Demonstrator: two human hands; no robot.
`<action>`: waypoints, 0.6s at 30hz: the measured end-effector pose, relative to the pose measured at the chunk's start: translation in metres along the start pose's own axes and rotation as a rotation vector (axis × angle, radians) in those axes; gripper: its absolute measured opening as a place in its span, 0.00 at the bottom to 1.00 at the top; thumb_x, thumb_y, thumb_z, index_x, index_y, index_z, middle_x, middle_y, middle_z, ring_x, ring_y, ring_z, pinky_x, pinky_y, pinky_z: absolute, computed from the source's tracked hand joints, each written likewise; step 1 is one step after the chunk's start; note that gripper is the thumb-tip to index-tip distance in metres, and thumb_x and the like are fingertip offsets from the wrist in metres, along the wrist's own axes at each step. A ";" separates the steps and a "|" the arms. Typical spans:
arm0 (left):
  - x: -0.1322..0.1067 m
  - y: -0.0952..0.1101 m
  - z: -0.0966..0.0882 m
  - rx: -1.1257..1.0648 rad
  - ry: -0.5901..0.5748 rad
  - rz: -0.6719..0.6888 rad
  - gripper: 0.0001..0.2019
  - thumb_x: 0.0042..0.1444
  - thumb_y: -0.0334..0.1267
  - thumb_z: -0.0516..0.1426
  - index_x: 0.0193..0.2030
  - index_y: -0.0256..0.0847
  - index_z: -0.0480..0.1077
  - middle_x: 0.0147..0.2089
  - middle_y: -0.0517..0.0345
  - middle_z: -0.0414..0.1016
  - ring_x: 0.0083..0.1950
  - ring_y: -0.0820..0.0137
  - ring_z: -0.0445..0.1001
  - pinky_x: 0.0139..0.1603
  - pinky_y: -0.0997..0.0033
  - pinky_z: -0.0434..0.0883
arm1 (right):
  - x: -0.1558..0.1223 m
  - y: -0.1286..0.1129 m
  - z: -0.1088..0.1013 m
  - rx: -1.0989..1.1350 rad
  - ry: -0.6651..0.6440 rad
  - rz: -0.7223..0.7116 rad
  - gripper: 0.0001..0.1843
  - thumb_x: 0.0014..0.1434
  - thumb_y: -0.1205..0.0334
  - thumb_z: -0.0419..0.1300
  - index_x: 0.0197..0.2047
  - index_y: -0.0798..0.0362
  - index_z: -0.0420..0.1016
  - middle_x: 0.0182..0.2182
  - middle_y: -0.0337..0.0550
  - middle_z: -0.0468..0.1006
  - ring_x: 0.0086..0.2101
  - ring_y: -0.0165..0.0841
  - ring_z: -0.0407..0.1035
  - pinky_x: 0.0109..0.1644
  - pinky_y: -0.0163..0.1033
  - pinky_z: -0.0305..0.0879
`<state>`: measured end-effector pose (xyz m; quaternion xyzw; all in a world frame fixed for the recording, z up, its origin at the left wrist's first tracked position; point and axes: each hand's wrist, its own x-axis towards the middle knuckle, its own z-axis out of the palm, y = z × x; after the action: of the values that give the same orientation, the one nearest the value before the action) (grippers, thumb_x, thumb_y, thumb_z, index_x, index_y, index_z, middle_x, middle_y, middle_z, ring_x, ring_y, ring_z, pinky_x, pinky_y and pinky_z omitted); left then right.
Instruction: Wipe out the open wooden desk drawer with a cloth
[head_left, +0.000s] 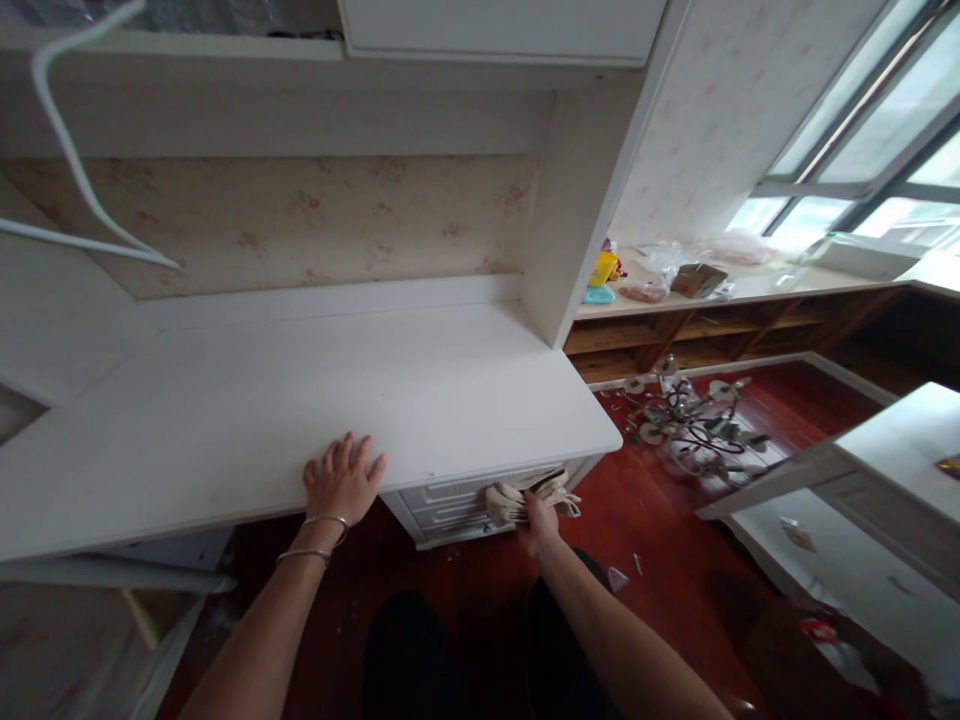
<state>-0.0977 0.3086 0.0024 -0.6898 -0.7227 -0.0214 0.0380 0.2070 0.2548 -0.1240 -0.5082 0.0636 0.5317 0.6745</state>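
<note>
My left hand (343, 480) lies with spread fingers on the front edge of a white desk (420, 380). Two bracelets ring that wrist. In my right hand (538, 520) is a bunched beige cloth (517, 503), gripped in front of the white drawer unit (442, 505) under the desktop's right part. The cloth hides part of the drawer fronts, and I cannot tell whether it touches them.
A white cable (67, 150) hangs at the upper left. Right of the desk, a chandelier (690, 420) lies on the red floor (630, 540). Beyond it, a low shelf (795, 285) bears a small box (697, 280) and plastic bags. White furniture (900, 450) stands at the right.
</note>
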 end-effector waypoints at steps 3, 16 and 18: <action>0.000 0.000 0.001 0.009 0.009 0.006 0.28 0.63 0.56 0.40 0.66 0.50 0.59 0.71 0.50 0.54 0.68 0.52 0.54 0.63 0.39 0.50 | -0.012 0.013 0.010 0.029 -0.064 0.074 0.10 0.52 0.68 0.60 0.40 0.51 0.71 0.32 0.38 0.80 0.31 0.34 0.76 0.35 0.37 0.74; -0.001 0.001 0.001 0.030 0.067 0.026 0.27 0.63 0.53 0.43 0.65 0.48 0.60 0.70 0.49 0.55 0.67 0.52 0.54 0.63 0.40 0.51 | 0.003 0.051 0.017 -0.062 0.142 0.149 0.12 0.46 0.72 0.63 0.35 0.53 0.69 0.23 0.34 0.77 0.24 0.33 0.74 0.28 0.35 0.72; -0.001 0.001 0.001 0.028 0.054 0.020 0.27 0.63 0.54 0.43 0.65 0.49 0.60 0.70 0.49 0.55 0.67 0.52 0.55 0.63 0.40 0.51 | -0.009 0.069 0.025 -0.075 0.123 0.180 0.12 0.44 0.73 0.64 0.34 0.54 0.69 0.23 0.37 0.77 0.24 0.35 0.74 0.27 0.37 0.72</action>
<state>-0.0963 0.3078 0.0017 -0.6957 -0.7145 -0.0294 0.0676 0.1373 0.2623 -0.1489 -0.5572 0.1304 0.5599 0.5992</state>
